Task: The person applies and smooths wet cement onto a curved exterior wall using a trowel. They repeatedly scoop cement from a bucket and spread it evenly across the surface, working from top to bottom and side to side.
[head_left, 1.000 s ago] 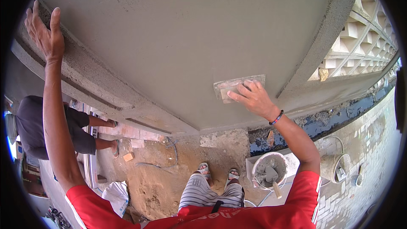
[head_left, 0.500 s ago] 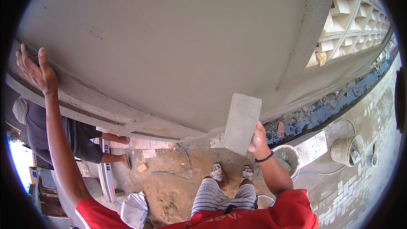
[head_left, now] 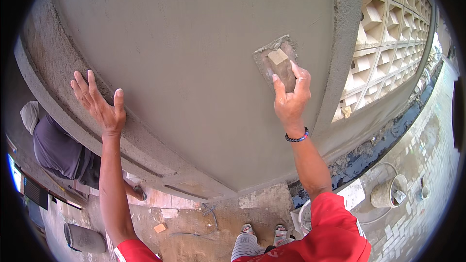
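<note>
Hands: two of the person's own in view, both at the plastered wall (head_left: 194,77).
Right hand (head_left: 293,94): thumb and fingers pinching the handle of the plastering float; one beaded bracelet (head_left: 297,136) on the wrist.
Plastering float (head_left: 267,67): one, tilted, against the wall's right part, just beside the right-hand raised band (head_left: 338,34); mortar lines its upper edge.
Left hand (head_left: 102,104): fingers spread, thumb apart, holding nothing; over the left-hand raised band (head_left: 73,48). Firm contact cannot be told.
Raised bands: two noted, one each side of the smooth panel.
Lattice blocks (head_left: 376,36): several rows right of the panel; one stone chip (head_left: 346,111) on their lower ledge.
Buckets: two at lower right; one pale bucket (head_left: 389,190) tilted, one mortar bucket (head_left: 305,216) mostly hidden by the red sleeve (head_left: 335,228).
Ground: one orange brick piece (head_left: 160,227).
Co-worker (head_left: 60,145): one, at left, bent over.
</note>
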Demonstrator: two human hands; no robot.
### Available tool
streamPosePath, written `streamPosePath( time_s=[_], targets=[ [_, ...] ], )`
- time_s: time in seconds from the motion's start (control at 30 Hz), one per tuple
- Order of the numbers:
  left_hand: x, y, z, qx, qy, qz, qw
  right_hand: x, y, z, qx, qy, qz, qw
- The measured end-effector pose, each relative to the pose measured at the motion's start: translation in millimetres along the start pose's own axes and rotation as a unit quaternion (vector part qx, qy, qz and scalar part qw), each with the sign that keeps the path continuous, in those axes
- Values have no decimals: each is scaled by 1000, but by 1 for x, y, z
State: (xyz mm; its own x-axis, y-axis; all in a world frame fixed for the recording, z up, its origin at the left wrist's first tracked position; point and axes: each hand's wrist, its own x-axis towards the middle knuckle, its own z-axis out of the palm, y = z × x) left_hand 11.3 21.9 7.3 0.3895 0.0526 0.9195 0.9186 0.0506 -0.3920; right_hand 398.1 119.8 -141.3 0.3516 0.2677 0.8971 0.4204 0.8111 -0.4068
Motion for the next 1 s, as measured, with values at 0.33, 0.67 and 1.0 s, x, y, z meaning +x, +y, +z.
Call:
streamPosePath(
  time_s=[0.33, 0.67, 1.0],
  targets=[
    [-8, -1, -6, 2, -1, -13, 1000, -20, -33, -52, -16, -267, -196, 943],
    [-4, -1, 3, -13, 11, -2, 1000, 240, -49, -37, -109, -282, -375, 877],
    [-5, -8, -4, 13, -6, 0, 1000, -136, 93, -99, -115, -438, -264, 851]
  ],
)
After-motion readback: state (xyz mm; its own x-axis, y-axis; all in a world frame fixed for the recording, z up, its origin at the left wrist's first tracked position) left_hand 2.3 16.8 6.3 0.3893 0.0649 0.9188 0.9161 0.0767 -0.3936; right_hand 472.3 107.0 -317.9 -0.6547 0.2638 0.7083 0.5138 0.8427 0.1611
